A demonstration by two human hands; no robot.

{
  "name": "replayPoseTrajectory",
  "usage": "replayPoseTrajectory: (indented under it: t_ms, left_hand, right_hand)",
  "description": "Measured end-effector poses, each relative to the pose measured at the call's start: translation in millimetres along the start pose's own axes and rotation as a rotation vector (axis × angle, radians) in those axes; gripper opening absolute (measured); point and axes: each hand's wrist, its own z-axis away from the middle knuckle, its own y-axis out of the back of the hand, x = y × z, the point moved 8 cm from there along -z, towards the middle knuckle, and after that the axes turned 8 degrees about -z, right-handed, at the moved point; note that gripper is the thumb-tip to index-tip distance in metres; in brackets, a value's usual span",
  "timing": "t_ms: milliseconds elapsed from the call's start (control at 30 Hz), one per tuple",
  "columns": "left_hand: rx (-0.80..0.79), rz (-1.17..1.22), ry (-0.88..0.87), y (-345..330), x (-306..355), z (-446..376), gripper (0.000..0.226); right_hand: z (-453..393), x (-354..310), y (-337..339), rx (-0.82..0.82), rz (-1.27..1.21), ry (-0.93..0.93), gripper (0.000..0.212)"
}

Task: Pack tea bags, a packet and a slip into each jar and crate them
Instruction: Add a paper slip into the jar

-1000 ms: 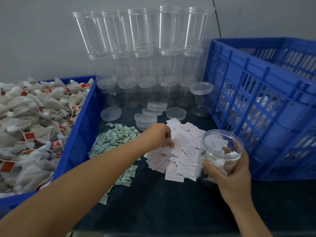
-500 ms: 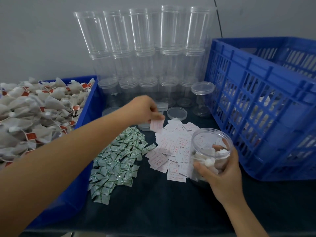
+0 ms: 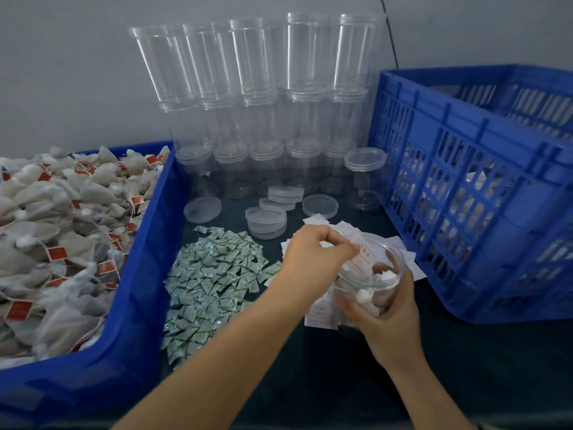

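My right hand (image 3: 387, 318) grips a clear jar (image 3: 393, 268) with white tea bags inside, tilted toward me just above the dark table. My left hand (image 3: 313, 256) pinches a white slip with red print (image 3: 361, 256) at the jar's open mouth. Under and behind the jar lies the pile of white slips (image 3: 319, 315), partly hidden by both hands. A heap of small green packets (image 3: 214, 280) lies to the left of it. Tea bags with red tags (image 3: 62, 237) fill the blue bin (image 3: 139, 305) at the left.
A tall blue slatted crate (image 3: 471, 193) stands at the right, with jars dimly visible through its slats. Stacks of empty clear jars (image 3: 263, 97) line the back wall. Loose clear lids (image 3: 266, 217) lie in front of them. One lidded jar (image 3: 364, 181) stands beside the crate.
My left hand lifted a slip from the pile, carried it up and then right, and now holds it at the jar's mouth. The jar has tilted a little in my right hand.
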Motion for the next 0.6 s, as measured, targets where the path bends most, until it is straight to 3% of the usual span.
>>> replayPoseTrajectory:
  t_ms: [300, 433, 533, 600]
  left_hand:
    - [0.126, 0.107, 0.023, -10.9, -5.8, 6.5, 0.029]
    - [0.108, -0.510, -0.196, -5.2, 16.1, 6.3, 0.016]
    - [0.035, -1.045, -0.288, -6.5, 27.0, -2.1, 0.021]
    - [0.050, -1.221, -0.347, -6.9, 35.6, -2.6, 0.022]
  right_hand:
    - [1.7, -6.6, -4.3, -0.025, -0.022, 0.035, 0.077]
    - [2.7, -4.7, -4.2, -0.032, 0.004, 0.021, 0.083]
    - [4.2, -5.1, -6.4, -0.046, 0.059, 0.015, 0.087]
    - [4.8, -6.5, -8.4, -0.065, 0.085, 0.027, 0.088]
